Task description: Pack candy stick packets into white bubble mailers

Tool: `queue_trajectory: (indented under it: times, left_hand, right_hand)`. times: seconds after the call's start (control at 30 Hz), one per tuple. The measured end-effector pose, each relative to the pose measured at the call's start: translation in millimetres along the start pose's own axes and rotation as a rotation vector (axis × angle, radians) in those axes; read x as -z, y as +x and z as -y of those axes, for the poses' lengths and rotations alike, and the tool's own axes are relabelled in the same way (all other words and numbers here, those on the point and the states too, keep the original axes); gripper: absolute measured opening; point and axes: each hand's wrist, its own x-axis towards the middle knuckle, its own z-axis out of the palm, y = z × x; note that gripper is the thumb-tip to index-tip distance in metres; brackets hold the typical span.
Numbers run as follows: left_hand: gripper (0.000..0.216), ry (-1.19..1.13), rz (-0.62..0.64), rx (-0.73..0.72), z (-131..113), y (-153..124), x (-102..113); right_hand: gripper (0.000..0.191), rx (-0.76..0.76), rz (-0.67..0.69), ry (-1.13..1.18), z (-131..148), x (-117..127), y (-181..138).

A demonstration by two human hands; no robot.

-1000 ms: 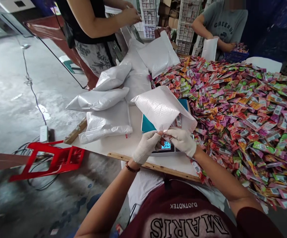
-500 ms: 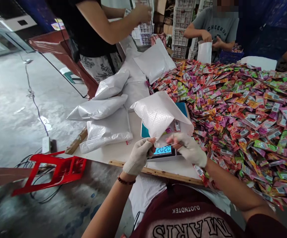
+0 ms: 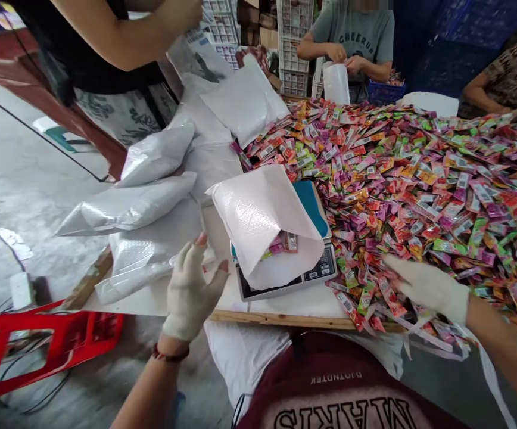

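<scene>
A white plastic mailer bag (image 3: 258,220) lies on a digital scale (image 3: 314,271), its mouth gaping toward me with a few small colourful packets (image 3: 285,243) inside. The bag covers the scale's display. To its left, my gloved left hand (image 3: 191,292) is raised, thumb and fingers apart, holding nothing. My gloved right hand (image 3: 432,291) reaches over the near edge of a heap of packets (image 3: 419,202), fingers stretched out and slightly smeared by motion. Thin white strips (image 3: 437,342) dangle below that hand and its wrist; I cannot tell what they are fixed to.
Filled white mailer bags (image 3: 151,205) are stacked at the table's left. A person in black stands beyond them. Another person in a grey shirt (image 3: 359,42) holds a white bag across the table. A red plastic stool (image 3: 53,345) and cables are on the floor at left.
Both hands have left the mailer bag's near edge: the left moved left and opened, the right swung right over the packets. The bag's flap now hides the display. The view has shifted right.
</scene>
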Motion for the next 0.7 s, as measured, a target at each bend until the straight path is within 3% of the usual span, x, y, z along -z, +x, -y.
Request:
queue_trajectory:
  times: [0.07,0.13,0.23,0.33,0.47,0.6,0.7]
  left_hand:
    - [0.08,0.143,0.026,-0.274,2,12,-4]
    - [0.075,0.216,0.1,-0.506,1,19,-9]
    - [0.045,0.233,0.266,-0.717,0,18,-12]
    - [0.037,0.084,0.433,-0.758,6,5,-8]
    - [0.031,-0.187,0.439,-0.558,18,-11,-2]
    - [0.02,-0.283,0.385,-0.263,13,-12,2]
    - [0.019,-0.268,0.316,0.003,0,-4,6]
  right_hand:
    - [0.06,0.181,-0.293,-0.034,23,-1,58]
    - [0.065,0.442,-0.449,0.02,50,-5,112]
    - [0.046,0.806,-0.435,0.039,73,-15,162]
    - [0.027,0.936,-0.36,0.034,63,-32,176]
    - [0.026,0.835,-0.267,0.255,32,-51,170]
    - [0.021,0.514,-0.097,0.625,27,-54,167]
    - [0.028,0.281,-0.077,0.781,34,-48,171]
